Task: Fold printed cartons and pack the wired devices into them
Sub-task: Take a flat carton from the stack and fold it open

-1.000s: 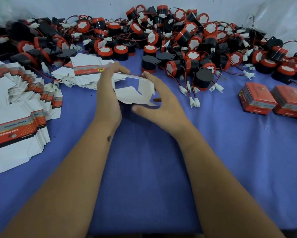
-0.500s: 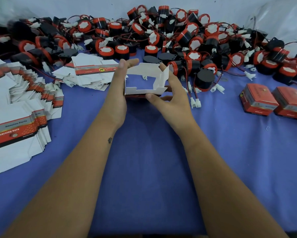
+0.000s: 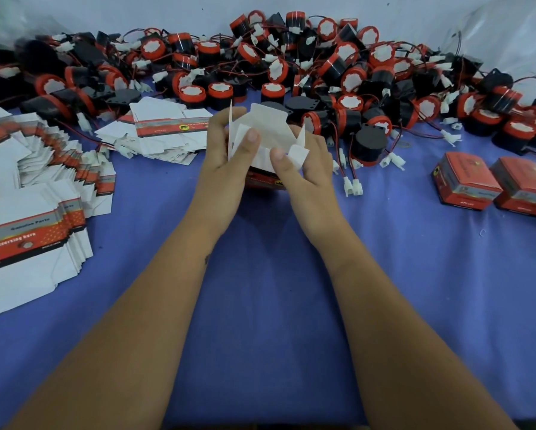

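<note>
Flanking carton: flat blanks, devices.

Your left hand and your right hand held a carton between them, just above the middle of the table. A big heap of wired devices lay behind the carton, all along the back of the table. Flat cartons lay in stacks on your left, a smaller pile of flat cartons lay just left of your left hand, and packed boxes sat side by side on your right, in front of the heap.
</note>
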`<state>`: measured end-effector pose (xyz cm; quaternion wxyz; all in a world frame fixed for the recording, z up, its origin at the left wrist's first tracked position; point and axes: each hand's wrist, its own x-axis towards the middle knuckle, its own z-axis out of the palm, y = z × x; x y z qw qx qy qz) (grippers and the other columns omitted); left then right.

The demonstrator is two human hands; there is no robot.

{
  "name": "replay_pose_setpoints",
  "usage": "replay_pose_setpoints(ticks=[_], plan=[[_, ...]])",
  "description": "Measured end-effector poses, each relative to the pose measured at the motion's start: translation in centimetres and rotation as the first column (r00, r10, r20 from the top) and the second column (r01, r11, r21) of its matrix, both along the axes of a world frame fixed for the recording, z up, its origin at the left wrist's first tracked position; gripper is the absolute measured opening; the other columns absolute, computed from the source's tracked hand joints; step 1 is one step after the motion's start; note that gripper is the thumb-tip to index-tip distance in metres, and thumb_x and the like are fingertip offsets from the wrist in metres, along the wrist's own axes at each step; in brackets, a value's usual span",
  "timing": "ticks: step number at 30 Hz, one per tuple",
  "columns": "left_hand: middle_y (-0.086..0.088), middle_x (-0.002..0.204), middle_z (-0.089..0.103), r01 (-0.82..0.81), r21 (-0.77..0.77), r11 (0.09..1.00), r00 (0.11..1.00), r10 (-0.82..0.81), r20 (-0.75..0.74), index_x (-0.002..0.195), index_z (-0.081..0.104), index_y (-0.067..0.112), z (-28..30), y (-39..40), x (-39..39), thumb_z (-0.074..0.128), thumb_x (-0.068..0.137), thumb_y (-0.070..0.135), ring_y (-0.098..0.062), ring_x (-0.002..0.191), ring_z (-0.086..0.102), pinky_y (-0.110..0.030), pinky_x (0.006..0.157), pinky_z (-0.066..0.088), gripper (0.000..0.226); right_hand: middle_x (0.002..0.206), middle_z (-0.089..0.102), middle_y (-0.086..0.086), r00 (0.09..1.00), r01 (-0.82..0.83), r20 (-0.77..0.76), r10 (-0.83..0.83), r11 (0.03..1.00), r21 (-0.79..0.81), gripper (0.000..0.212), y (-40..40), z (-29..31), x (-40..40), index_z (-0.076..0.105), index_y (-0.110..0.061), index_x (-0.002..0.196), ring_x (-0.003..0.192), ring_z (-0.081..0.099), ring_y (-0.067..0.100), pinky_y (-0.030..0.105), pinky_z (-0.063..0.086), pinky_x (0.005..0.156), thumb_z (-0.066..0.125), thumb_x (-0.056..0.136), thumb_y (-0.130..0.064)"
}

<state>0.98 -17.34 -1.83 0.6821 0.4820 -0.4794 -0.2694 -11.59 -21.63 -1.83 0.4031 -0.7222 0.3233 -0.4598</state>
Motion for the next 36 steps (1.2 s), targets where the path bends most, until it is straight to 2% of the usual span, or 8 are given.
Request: replay_pose_setpoints(ticks=[4,8,12,19,25,29,32,36], plan=[[0.011,0.113,0.068,0.018,0.017,1.000,0.996,-0.017,-0.090,0.107,0.059,0.044,0.17,-0.17,-0.20,0.051,0.096,0.046,-0.008,0.107,0.064,-0.028,0.087,0.053,0.015,0.101,0.048,-0.010,0.995,0.100,0.029,-0.099,0.992,-0.072,0.036,0.12,0.38,0.02,0.060,-0.019,0.110,0.104,0.043,0.015,0.015,0.036,0.089,0.054,0.089,-0.047],[0.013,0.107,0.070,0.026,0.057,0.998,0.994,-0.019,-0.108,0.099,0.060,0.046,0.19,-0.29,-0.64,0.044,0.097,0.046,-0.006,0.100,0.066,-0.034,0.087,0.055,0.016,0.105,0.052,-0.008,0.991,0.071,0.107,-0.076,0.996,0.055,0.025,0.21,0.47,-0.06,0.057,-0.027,0.108,0.110,0.042,0.009,0.008,0.036,0.087,0.053,0.091,-0.044],[0.008,0.109,0.070,0.032,0.074,0.997,0.988,-0.020,-0.155,0.104,0.057,0.037,0.00,-0.43,-0.83,0.044,0.097,0.042,-0.011,0.101,0.066,-0.039,0.090,0.056,0.016,0.112,0.059,0.004,0.981,-0.020,0.192,-0.010,0.988,0.151,0.016,0.18,0.69,0.08,0.057,-0.019,0.110,0.112,0.055,0.021,0.041,0.050,0.096,0.057,0.097,-0.029],[0.007,0.109,0.070,0.069,0.038,0.997,0.970,-0.058,-0.237,0.112,0.055,0.031,-0.04,-0.56,-0.94,0.042,0.100,0.019,-0.009,0.099,0.067,-0.029,0.080,0.055,0.021,0.098,0.059,-0.008,0.970,-0.091,0.239,0.046,0.979,0.181,0.016,0.14,0.78,0.31,0.051,-0.019,0.108,0.090,0.057,0.004,0.023,0.050,0.078,0.049,0.098,-0.006],[-0.003,0.122,0.069,0.179,-0.023,0.984,0.895,-0.172,-0.412,0.124,0.060,0.021,0.50,-0.41,-0.80,0.019,0.106,0.049,-0.019,0.115,0.065,-0.030,0.086,0.054,0.053,0.095,0.058,-0.013,0.966,-0.073,0.257,0.019,0.977,0.200,0.025,0.11,0.82,0.12,0.049,-0.031,0.097,0.084,0.055,-0.003,0.024,0.049,0.080,0.047,0.098,-0.006],[0.000,0.123,0.065,0.148,0.010,0.989,0.957,-0.140,-0.253,0.118,0.060,0.027,0.32,-0.43,-0.62,0.040,0.102,0.032,-0.018,0.113,0.061,-0.035,0.093,0.051,0.026,0.091,0.055,-0.014,0.971,-0.063,0.237,0.018,0.981,0.184,0.023,0.12,0.85,0.10,0.048,-0.027,0.098,0.078,0.052,-0.004,0.022,0.047,0.074,0.046,0.097,-0.005],[0.002,0.129,0.060,0.135,0.050,0.990,0.983,-0.127,-0.135,0.116,0.058,0.036,0.15,-0.44,-0.67,0.045,0.095,0.028,-0.016,0.118,0.057,-0.035,0.099,0.048,0.026,0.090,0.056,-0.013,0.973,-0.066,0.229,0.027,0.984,0.163,0.028,0.22,0.93,0.16,0.048,-0.031,0.095,0.083,0.052,0.004,0.031,0.048,0.077,0.046,0.097,-0.003],[0.005,0.129,0.061,0.120,0.084,0.989,0.989,-0.111,-0.102,0.120,0.053,0.040,-0.06,-0.47,-0.74,0.044,0.093,0.025,-0.008,0.110,0.059,-0.023,0.085,0.049,0.033,0.093,0.060,-0.012,0.967,-0.111,0.246,0.063,0.977,0.184,0.028,0.25,1.00,0.14,0.050,-0.032,0.094,0.084,0.057,0.002,0.029,0.050,0.078,0.046,0.098,-0.004]])
